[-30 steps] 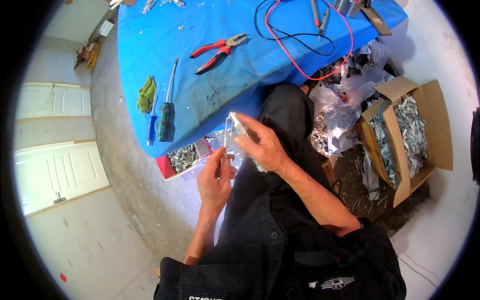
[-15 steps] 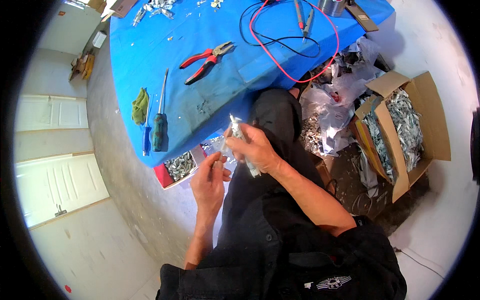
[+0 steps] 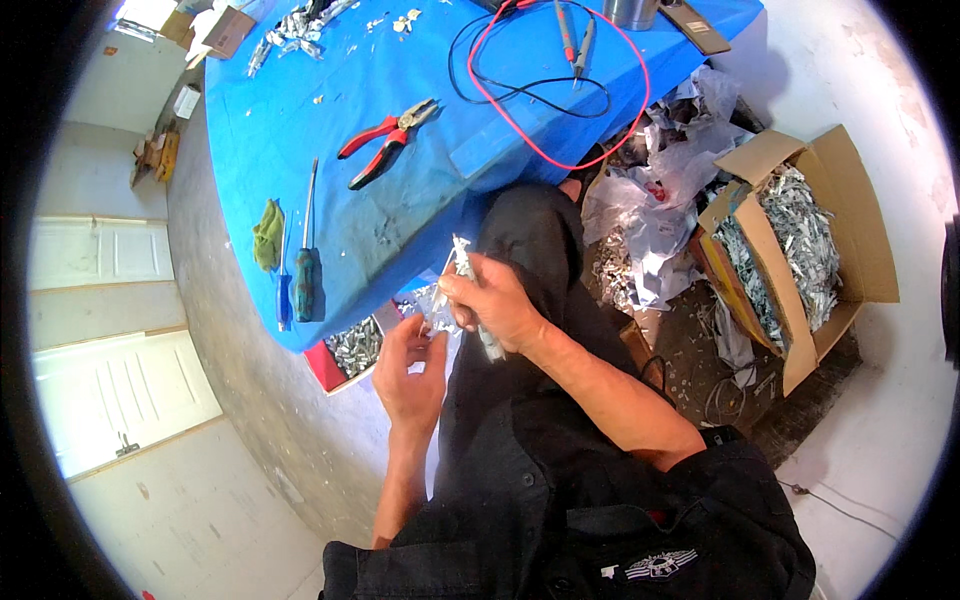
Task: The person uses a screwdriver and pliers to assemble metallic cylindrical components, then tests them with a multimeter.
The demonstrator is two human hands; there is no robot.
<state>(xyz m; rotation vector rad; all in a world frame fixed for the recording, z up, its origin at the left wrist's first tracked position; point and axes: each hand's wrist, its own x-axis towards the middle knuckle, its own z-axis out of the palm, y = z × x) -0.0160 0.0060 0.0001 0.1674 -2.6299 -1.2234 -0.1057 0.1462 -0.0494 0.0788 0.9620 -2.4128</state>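
Thumb and fingers of the left hand [image 3: 405, 385] had parted since the earlier frame, any hold unclear; the right hand [image 3: 500, 308] pinched a whitish strip [image 3: 462, 262] mid-length, near the blue table [image 3: 430, 190]'s edge.

Red-handled pliers [image 3: 402, 126], green cloth [image 3: 268, 238] on blue cover [image 3: 260, 130]; white door [image 3: 120, 395] leftward.

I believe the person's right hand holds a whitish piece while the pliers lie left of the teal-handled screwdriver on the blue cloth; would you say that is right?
Not quite: the head view shows the pliers lying right of the teal-handled screwdriver on the blue cloth; the right hand does hold a whitish piece.
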